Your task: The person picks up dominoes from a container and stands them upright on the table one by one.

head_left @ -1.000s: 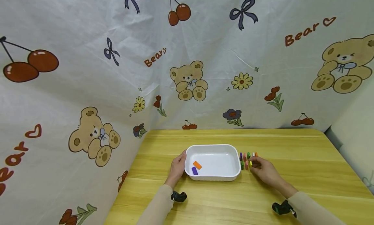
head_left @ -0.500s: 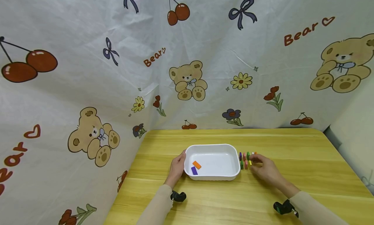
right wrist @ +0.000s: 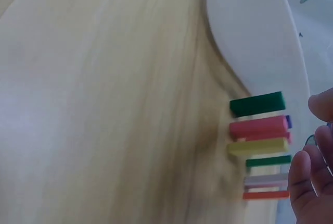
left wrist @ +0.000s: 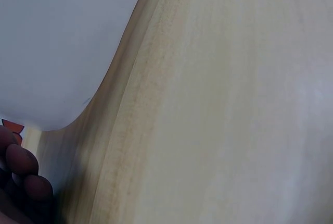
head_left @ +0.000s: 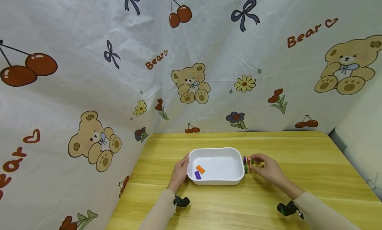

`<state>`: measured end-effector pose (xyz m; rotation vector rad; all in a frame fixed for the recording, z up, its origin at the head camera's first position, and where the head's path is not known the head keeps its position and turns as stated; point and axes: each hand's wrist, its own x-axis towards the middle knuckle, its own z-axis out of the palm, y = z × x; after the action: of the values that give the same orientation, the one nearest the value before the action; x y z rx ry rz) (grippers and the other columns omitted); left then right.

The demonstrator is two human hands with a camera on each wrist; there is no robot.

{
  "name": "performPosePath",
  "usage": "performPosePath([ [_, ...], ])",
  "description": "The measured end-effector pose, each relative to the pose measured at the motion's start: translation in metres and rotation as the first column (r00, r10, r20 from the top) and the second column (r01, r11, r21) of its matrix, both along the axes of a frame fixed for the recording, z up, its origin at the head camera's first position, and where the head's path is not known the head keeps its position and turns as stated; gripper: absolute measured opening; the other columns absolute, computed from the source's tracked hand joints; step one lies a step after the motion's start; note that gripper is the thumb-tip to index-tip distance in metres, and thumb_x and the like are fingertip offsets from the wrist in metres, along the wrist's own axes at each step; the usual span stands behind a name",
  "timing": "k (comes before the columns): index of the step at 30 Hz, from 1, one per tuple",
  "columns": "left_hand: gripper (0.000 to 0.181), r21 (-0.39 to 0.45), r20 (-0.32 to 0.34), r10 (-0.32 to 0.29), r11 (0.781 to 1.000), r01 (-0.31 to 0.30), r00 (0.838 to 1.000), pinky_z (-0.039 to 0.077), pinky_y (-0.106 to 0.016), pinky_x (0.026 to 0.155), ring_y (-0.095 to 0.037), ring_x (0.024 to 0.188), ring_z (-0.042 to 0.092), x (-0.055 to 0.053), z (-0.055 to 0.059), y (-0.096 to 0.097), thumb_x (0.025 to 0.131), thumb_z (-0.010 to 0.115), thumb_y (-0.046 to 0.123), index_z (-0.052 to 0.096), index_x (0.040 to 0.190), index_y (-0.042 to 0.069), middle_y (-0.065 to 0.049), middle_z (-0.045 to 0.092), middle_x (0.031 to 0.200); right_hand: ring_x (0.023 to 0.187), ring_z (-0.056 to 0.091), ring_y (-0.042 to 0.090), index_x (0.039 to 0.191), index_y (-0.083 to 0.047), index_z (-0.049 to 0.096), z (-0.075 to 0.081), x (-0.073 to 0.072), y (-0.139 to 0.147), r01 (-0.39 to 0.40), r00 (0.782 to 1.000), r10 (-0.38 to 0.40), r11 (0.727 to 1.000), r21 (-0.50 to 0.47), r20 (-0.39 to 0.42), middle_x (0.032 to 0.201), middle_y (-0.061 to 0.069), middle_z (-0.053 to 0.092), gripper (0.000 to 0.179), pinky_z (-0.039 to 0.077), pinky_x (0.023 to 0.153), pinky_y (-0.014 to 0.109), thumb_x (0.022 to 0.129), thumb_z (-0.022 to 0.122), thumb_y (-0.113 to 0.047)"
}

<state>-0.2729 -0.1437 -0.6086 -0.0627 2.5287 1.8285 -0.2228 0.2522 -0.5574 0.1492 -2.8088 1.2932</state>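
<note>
My left hand (head_left: 180,172) grips the left end of a white plastic tray (head_left: 217,182), with the thumb near its rim. Inside the tray lie an orange block (head_left: 200,169) and a purple block (head_left: 198,175). My right hand (head_left: 271,170) hovers at small upright blocks beside the tray's right end, thumb and fingers apart. In the right wrist view these include a dark green block (right wrist: 258,104), a pink block (right wrist: 257,127), a yellow block (right wrist: 257,147), a thinner green block (right wrist: 268,161), a white block (right wrist: 266,181) and an orange block (right wrist: 266,195). Nothing shows between the right fingers.
The wooden table (head_left: 226,210) carries the tray and blocks. A cloth printed with bears (head_left: 194,84) hangs behind it and along the left side. Black wrist cameras (head_left: 181,201) sit at both cuffs.
My right hand has shifted slightly left over the upright blocks, and its thumb and fingers have parted more. The left hand and the tray stay in place.
</note>
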Motion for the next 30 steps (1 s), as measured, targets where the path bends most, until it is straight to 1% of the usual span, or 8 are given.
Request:
performPosePath([
  [4,0.048,-0.002,0.002,0.012,1.000,-0.012,1.000,0.035,-0.047,0.126,-0.028,0.150,0.042,0.000,-0.002,0.000,0.109,0.045,0.050,0.059,0.148,0.025,-0.001,0.052,0.156,0.109,0.064,0.033,0.130,-0.005,0.065,0.010,-0.005,-0.007,-0.013,1.000,0.013,1.000,0.010,-0.006,0.120,0.015,0.070,0.043,0.058,0.083,0.033,0.090,0.077,-0.014],
  [8,0.048,0.002,0.002,0.018,1.000,-0.018,1.000,0.035,-0.047,0.126,-0.029,0.149,0.043,0.000,-0.003,0.000,0.109,0.046,0.049,0.059,0.147,0.024,-0.002,0.053,0.155,0.102,0.064,0.031,0.128,-0.003,0.065,0.018,-0.008,-0.013,-0.041,0.999,0.041,0.998,-0.036,-0.018,0.114,0.016,0.071,0.040,0.054,0.071,0.024,0.090,0.076,-0.010],
  [11,0.047,0.002,-0.001,0.015,1.000,-0.015,1.000,0.035,-0.047,0.126,-0.029,0.150,0.043,0.000,-0.003,0.000,0.109,0.046,0.048,0.059,0.147,0.023,-0.002,0.053,0.156,0.098,0.063,0.028,0.128,-0.001,0.064,0.022,-0.010,-0.018,-0.057,0.998,0.056,0.996,-0.069,-0.008,0.112,0.017,0.069,0.039,0.055,0.068,0.020,0.092,0.075,-0.008],
  [14,0.047,0.003,0.000,0.014,1.000,-0.014,1.000,0.034,-0.047,0.126,-0.029,0.150,0.042,0.000,-0.002,0.000,0.109,0.046,0.047,0.059,0.147,0.023,-0.001,0.052,0.156,0.092,0.061,0.028,0.130,0.000,0.063,0.024,-0.011,-0.025,-0.071,0.997,0.074,0.990,-0.120,0.024,0.113,0.020,0.066,0.039,0.058,0.062,0.023,0.093,0.075,-0.007],
  [18,0.050,0.001,0.000,0.012,1.000,-0.012,1.000,0.035,-0.048,0.126,-0.029,0.150,0.042,0.002,-0.002,0.000,0.108,0.045,0.051,0.059,0.147,0.023,-0.002,0.052,0.156,0.094,0.061,0.030,0.129,0.000,0.063,0.024,-0.013,-0.036,-0.101,0.994,0.106,0.984,-0.144,0.026,0.113,0.019,0.066,0.039,0.055,0.064,0.022,0.092,0.075,-0.007],
  [21,0.052,-0.005,-0.002,0.013,1.000,-0.013,1.000,0.035,-0.048,0.126,-0.030,0.150,0.043,0.003,-0.001,0.001,0.107,0.045,0.054,0.059,0.147,0.023,-0.003,0.053,0.156,0.103,0.061,0.029,0.126,0.000,0.066,0.025,-0.013,-0.044,-0.122,0.992,0.123,0.985,-0.119,-0.003,0.114,0.016,0.069,0.038,0.051,0.073,0.019,0.091,0.077,-0.009],
  [24,0.051,-0.002,0.002,0.010,1.000,-0.010,1.000,0.034,-0.048,0.126,-0.029,0.150,0.042,0.002,0.000,0.001,0.108,0.045,0.053,0.058,0.148,0.025,-0.001,0.052,0.156,0.107,0.063,0.029,0.125,-0.001,0.067,0.025,-0.013,-0.055,-0.147,0.989,0.147,0.982,-0.122,-0.008,0.116,0.016,0.069,0.037,0.053,0.076,0.019,0.091,0.077,-0.009],
  [30,0.049,0.012,0.011,0.015,1.000,-0.015,1.000,0.033,-0.047,0.127,-0.027,0.151,0.041,0.000,-0.001,0.000,0.108,0.045,0.052,0.058,0.148,0.027,0.002,0.051,0.157,0.104,0.065,0.026,0.121,-0.004,0.068,0.025,-0.014,-0.076,-0.184,0.983,0.181,0.974,-0.135,-0.035,0.116,0.016,0.070,0.033,0.056,0.078,0.022,0.091,0.078,-0.008],
])
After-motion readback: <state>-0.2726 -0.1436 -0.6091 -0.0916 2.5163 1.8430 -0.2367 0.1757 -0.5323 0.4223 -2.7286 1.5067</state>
